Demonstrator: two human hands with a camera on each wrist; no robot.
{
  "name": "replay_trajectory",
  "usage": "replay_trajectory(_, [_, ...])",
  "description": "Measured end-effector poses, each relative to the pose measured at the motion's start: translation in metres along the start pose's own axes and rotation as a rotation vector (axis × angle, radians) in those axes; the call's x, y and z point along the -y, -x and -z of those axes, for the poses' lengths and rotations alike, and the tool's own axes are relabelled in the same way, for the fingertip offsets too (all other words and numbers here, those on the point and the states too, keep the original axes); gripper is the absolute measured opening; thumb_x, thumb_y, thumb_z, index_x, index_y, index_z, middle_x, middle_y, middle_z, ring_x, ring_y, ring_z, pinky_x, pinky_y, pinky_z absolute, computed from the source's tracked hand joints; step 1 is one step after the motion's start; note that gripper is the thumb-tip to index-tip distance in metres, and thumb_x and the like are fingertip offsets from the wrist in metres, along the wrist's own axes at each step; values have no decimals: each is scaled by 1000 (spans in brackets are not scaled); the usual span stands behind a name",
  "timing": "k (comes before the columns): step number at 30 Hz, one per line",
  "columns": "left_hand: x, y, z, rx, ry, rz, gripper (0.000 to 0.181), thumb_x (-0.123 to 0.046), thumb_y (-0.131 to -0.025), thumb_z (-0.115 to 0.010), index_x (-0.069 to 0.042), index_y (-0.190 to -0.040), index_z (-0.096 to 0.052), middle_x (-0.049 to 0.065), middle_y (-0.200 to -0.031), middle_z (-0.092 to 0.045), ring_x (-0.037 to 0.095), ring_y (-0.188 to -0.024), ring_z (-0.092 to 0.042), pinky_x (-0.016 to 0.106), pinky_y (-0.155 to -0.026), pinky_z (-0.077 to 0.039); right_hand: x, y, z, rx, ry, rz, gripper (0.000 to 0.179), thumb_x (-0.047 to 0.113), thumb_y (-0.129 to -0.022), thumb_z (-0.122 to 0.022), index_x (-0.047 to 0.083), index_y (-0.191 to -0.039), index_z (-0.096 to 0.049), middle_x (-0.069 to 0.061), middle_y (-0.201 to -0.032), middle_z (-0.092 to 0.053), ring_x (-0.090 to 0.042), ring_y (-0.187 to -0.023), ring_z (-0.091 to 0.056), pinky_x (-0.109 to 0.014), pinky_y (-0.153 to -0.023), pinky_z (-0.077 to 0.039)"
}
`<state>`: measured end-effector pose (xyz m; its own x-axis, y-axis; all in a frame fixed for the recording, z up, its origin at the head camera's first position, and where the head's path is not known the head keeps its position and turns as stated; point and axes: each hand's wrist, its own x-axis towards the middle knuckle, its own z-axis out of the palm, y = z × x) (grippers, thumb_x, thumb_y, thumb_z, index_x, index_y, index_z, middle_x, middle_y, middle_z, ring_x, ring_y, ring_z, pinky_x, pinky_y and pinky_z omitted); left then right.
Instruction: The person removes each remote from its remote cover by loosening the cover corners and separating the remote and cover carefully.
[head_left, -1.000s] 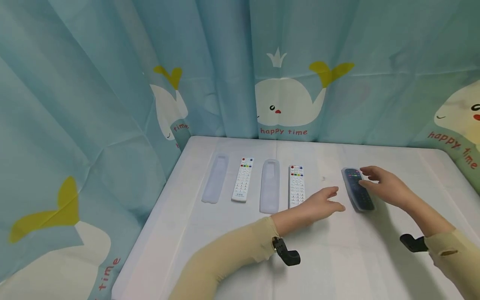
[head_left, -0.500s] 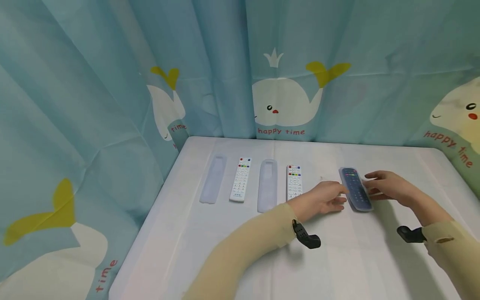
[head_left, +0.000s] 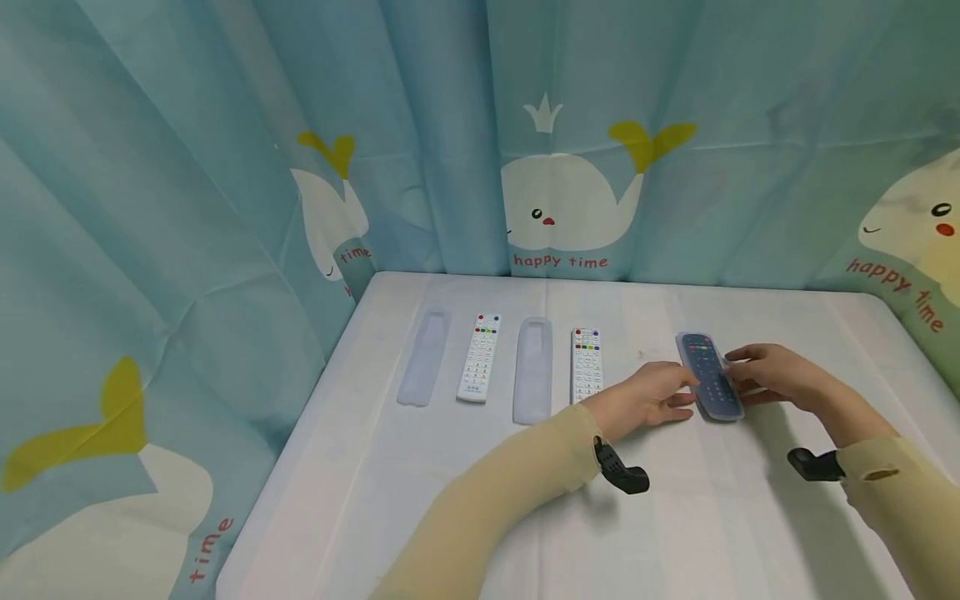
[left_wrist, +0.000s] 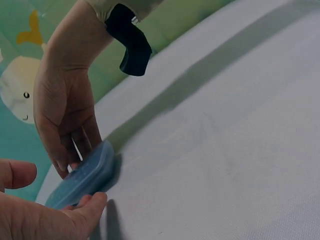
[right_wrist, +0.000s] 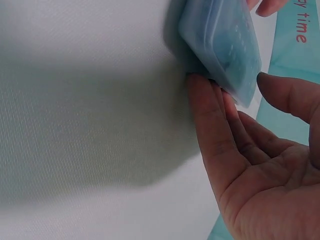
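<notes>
A dark remote control [head_left: 711,375] in a translucent sleeve lies on the right part of the white table. My left hand [head_left: 648,398] is at its left long edge, fingertips right against the side. On the opposite side is my right hand [head_left: 778,377], its fingers at the right edge. The right wrist view shows that hand's fingers stretched along the underside of the sleeved remote [right_wrist: 225,45], thumb held apart. In the left wrist view, the left fingertips meet the near edge of the remote [left_wrist: 85,180], and the thumb is raised away from it.
Left of my hands lie a white remote [head_left: 586,358], partly hidden by my left arm, an empty translucent sleeve [head_left: 533,367], another white remote [head_left: 480,358] and a second sleeve [head_left: 425,358]. A blue whale-print curtain [head_left: 420,167] hangs behind the table [head_left: 360,500].
My left hand has moved right to the dark remote's left edge. My right hand has drawn back from over the remote to its right edge.
</notes>
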<state>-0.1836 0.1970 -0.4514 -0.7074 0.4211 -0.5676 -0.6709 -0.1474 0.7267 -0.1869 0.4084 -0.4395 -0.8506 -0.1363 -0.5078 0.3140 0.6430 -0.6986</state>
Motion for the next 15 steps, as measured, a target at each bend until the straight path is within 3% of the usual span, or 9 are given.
replay_trajectory(9, [3, -2, -3, 8, 23, -7, 29, 6, -92, -59, 1, -121, -63, 9, -101, -56, 29, -100, -57, 53, -105, -47, 1, -3, -4, -5, 2, -5, 66, 15, -103, -54, -26, -145, -23, -43, -133, -45, -30, -104, -65, -46, -87, -59])
replay_trajectory(15, [4, -2, -3, 7, 16, -2, 30, 5, -94, -60, 1, -123, -63, 9, -102, -56, 27, -98, -57, 52, -104, -48, 1, -4, -6, -18, -9, -6, 68, 14, -101, -58, -25, -145, -23, -44, -135, -42, -25, -99, -66, -44, -85, -59])
